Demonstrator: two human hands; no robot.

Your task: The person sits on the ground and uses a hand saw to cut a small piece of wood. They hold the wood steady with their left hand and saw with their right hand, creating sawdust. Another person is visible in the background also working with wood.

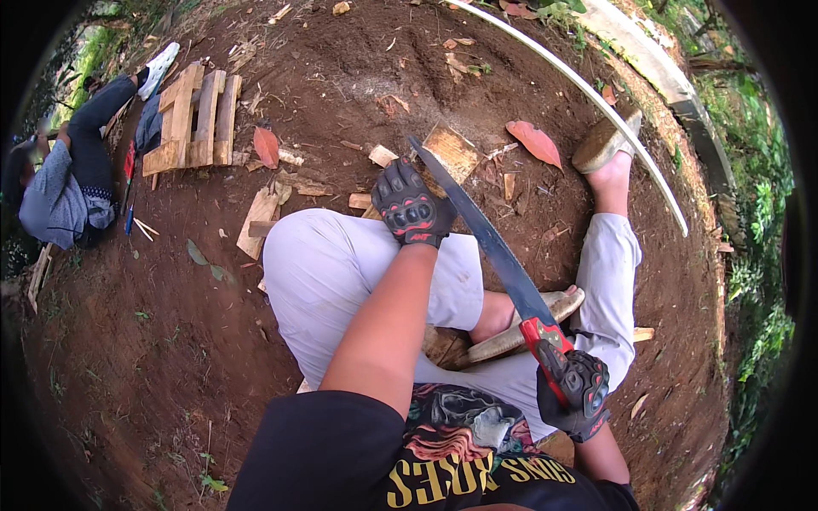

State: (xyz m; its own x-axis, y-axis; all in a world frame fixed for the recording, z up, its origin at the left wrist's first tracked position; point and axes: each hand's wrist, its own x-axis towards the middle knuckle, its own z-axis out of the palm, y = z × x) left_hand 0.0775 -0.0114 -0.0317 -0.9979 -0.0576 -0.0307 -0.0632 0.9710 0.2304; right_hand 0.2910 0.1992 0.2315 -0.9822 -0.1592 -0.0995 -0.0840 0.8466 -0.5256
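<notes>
My right hand, in a black glove with red trim, grips the red handle of a handsaw. Its long dark blade slants up and away to the left, the tip close to my left hand. My left hand, gloved alike, is closed with its knuckles up, just beyond my bent knee. Pieces of wood show around it: a pale wooden block to its right, partly behind the blade, and a small wood offcut at its upper left. Whatever lies under the curled fingers is hidden.
I sit on brown soil, my legs folded around the work, a sandal at far right. Slatted wooden pieces stand at upper left near another person. A long white strip arcs across the right. Red leaves and offcuts are scattered about.
</notes>
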